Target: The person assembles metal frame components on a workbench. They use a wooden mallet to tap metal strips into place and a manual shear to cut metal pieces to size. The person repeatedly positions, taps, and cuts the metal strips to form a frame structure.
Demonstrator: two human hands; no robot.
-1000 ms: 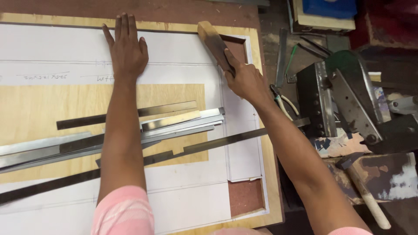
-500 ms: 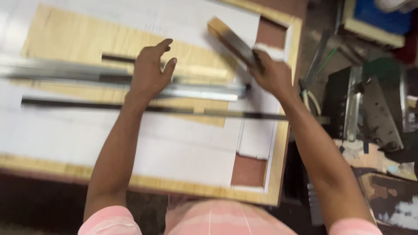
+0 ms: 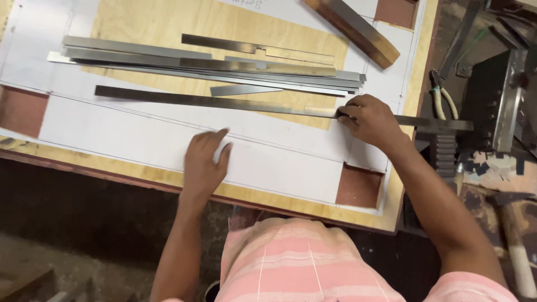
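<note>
A: Status of the long strip [image 3: 224,102]?

B: Dark metal, flat on the white sheet [image 3: 140,134], running from left of centre to the right edge of the frame, past the board's edge [image 3: 400,184]. The right hand [image 3: 369,120] is closed on it right of centre, fingers curled over the top and pinching it.

A: The other hand?

B: The left hand [image 3: 204,162] is open, palm down on the white sheet at lower centre, fingers spread loosely. It holds nothing and sits well apart from the strip.

A: Surroundings?

B: Just above the strip lies a short strip [image 3: 246,89], then a bundle [image 3: 196,64] of bright metal strips stacked side by side across the bare plywood patch [image 3: 151,28] in the upper centre. A wooden block [image 3: 358,31] with a metal face lies tilted at upper right. Off the board, at right, stands a dark metal machine [image 3: 498,95]; a hammer [image 3: 512,235] rests at lower right. The person wears a pink striped shirt [image 3: 302,263], bottom centre.
</note>
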